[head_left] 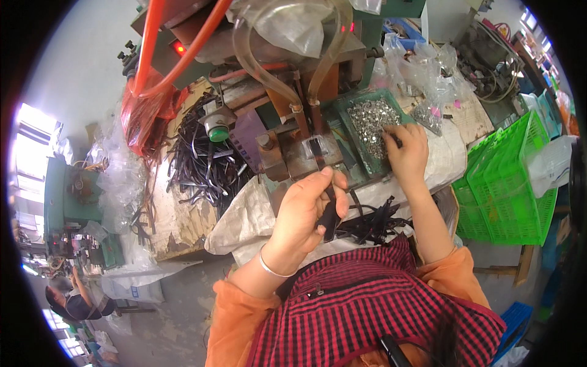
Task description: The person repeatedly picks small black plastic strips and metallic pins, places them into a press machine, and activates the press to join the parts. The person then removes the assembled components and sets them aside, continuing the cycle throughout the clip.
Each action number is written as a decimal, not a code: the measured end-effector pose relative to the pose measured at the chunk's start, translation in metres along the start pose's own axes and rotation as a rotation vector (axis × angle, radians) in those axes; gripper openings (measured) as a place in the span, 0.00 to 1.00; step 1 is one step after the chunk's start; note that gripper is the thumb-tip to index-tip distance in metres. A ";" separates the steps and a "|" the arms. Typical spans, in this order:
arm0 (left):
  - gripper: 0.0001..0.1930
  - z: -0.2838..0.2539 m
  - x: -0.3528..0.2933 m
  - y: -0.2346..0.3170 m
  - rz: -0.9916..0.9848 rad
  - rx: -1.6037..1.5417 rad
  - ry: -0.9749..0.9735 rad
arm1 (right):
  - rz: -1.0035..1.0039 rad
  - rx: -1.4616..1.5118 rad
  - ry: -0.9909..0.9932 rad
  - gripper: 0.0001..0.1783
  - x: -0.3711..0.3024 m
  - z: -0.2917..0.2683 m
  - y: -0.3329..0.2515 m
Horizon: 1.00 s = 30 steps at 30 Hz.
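Observation:
My left hand [302, 208] is closed round a black strap [330, 217]. The strap's far end lies on the small metal work block [278, 162] of the machine, beneath two copper-coloured bars [304, 125]. On the right, my right hand [408, 153] reaches into a green tray [350, 136] of small shiny metal pieces [373, 116]. Its fingers are curled together at the pieces; what they pinch is too small to make out. More black straps [373, 223] lie in a bunch between me and the tray.
A big heap of black straps [205, 159] lies left of the machine, by a green push button [217, 133]. Clear hoses [257, 67] and orange tubing [147, 55] hang above. A green crate [510, 183] stands at right. Another person [76, 300] sits far left.

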<state>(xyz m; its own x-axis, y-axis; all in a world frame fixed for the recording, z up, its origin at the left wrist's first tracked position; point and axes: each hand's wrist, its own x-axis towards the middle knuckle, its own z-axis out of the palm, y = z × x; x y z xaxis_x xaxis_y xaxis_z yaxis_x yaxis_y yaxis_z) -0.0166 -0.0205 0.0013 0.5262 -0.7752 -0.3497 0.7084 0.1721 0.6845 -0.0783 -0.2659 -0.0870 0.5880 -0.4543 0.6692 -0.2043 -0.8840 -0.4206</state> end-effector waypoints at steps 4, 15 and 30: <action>0.17 0.002 0.003 -0.002 0.004 0.016 0.011 | 0.112 0.068 -0.023 0.06 0.018 0.002 0.016; 0.14 -0.023 -0.026 -0.008 0.117 0.331 0.083 | 0.161 0.188 -0.001 0.07 0.004 0.011 0.027; 0.25 -0.150 0.056 0.027 0.834 1.233 1.025 | 0.218 0.614 -0.093 0.08 0.017 0.009 -0.024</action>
<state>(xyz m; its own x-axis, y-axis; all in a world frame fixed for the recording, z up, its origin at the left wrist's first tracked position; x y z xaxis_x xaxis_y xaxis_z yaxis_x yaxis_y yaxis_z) 0.1026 0.0314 -0.0956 0.9116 -0.0050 0.4111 -0.3335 -0.5939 0.7322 -0.0563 -0.2514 -0.0710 0.6541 -0.5803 0.4852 0.1410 -0.5366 -0.8320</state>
